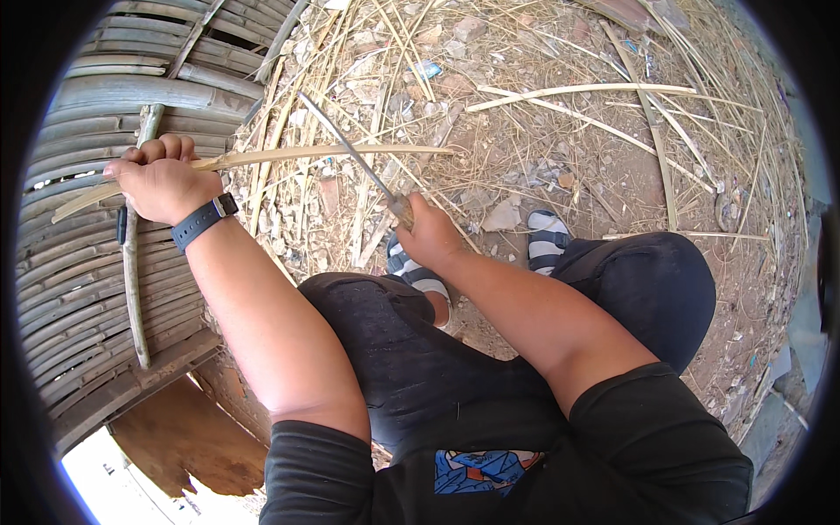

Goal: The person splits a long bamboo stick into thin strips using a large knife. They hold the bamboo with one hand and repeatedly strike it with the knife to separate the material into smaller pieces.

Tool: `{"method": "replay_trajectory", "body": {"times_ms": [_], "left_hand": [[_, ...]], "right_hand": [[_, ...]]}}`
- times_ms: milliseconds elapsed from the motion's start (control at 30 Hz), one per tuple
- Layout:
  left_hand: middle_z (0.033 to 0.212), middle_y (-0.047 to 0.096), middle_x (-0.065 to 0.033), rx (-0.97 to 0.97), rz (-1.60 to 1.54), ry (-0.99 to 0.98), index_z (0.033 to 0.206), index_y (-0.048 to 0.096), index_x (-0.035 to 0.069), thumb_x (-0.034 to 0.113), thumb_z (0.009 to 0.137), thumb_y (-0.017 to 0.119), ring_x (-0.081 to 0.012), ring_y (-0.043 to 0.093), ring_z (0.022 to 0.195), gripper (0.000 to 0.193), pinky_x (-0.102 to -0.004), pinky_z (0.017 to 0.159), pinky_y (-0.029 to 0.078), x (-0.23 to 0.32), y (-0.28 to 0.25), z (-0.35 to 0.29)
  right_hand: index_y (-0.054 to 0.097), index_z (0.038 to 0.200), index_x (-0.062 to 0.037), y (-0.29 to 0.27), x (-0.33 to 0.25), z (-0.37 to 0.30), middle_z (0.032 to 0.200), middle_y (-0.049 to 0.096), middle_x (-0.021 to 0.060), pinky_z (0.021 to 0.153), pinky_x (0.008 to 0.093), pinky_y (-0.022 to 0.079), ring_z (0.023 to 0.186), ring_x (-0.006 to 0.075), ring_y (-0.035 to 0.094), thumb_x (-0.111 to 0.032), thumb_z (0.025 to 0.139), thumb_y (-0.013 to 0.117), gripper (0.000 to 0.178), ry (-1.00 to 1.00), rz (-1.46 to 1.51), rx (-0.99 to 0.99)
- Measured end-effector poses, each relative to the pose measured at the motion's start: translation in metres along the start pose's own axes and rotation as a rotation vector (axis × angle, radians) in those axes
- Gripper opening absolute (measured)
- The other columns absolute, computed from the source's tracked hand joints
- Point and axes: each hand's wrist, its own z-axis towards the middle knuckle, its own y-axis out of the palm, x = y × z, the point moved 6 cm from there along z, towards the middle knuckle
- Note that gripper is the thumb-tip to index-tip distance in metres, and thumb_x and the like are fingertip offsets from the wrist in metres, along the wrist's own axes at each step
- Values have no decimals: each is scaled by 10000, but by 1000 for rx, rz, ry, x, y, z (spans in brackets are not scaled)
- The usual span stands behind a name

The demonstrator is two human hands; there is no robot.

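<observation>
My left hand [166, 182], with a dark watch [204, 220] on its wrist, is closed around a long, pale bamboo strip [280, 155]. The strip reaches out to the right across the ground, and a short end sticks out left of the fist. In my right hand [430, 234] is the handle of a long, narrow-bladed knife [374, 177], its tip pointing up and to the left. The blade crosses the strip near the middle of the view; whether the two touch, I cannot tell.
A slatted bamboo wall [79, 219] rises at left, with a thin pole [132, 289] against it. Split bamboo strips [582, 90], shavings and small stones litter the dirt ground [490, 171]. My bent knees and striped footwear [547, 241] are below the hands.
</observation>
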Motion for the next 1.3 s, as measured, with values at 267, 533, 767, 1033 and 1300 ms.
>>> {"method": "replay_trajectory", "body": {"times_ms": [267, 533, 767, 1033, 1300], "left_hand": [[583, 253, 16, -13, -64, -19, 838, 388, 119, 467, 1070, 319, -129, 214, 515, 424, -308, 509, 213, 3, -3, 2], [574, 255, 49, -31, -402, 178, 859, 469, 149, 550, 1034, 403, -101, 229, 498, 442, -248, 465, 217, 96, -30, 0], [617, 352, 23, -322, -680, 227, 935, 568, 149, 597, 1009, 409, -123, 365, 572, 481, -259, 538, 320, 144, -23, -14], [674, 361, 9, -545, -609, 227, 1028, 572, 111, 578, 1016, 412, -134, 394, 608, 494, -277, 559, 358, 148, 24, -49], [707, 396, -9, -703, -560, 137, 1024, 583, 86, 586, 1009, 416, -159, 421, 663, 528, -297, 599, 392, 127, 61, -75]], "right_hand": [[634, 1044, 33, -15, 155, 4, 992, 695, 252, 855, 435, 528, 967, 386, 684, -156, 803, 679, 309, 582, 100, 106], [510, 999, -24, -66, -37, 40, 769, 572, 76, 513, 329, 487, 551, 142, 541, -99, 856, 654, 216, 316, 972, 216], [471, 1029, -83, -201, -167, 15, 821, 578, 61, 595, 309, 511, 543, 96, 488, -84, 917, 635, 200, -18, 999, 99], [492, 995, -80, -212, -170, -32, 830, 601, 46, 509, 278, 470, 506, 92, 502, -110, 874, 706, 248, -142, 725, 57], [527, 1160, -41, -200, -166, -31, 1063, 657, 27, 506, 239, 448, 584, 70, 527, -86, 882, 689, 325, -123, 674, -58]]}}
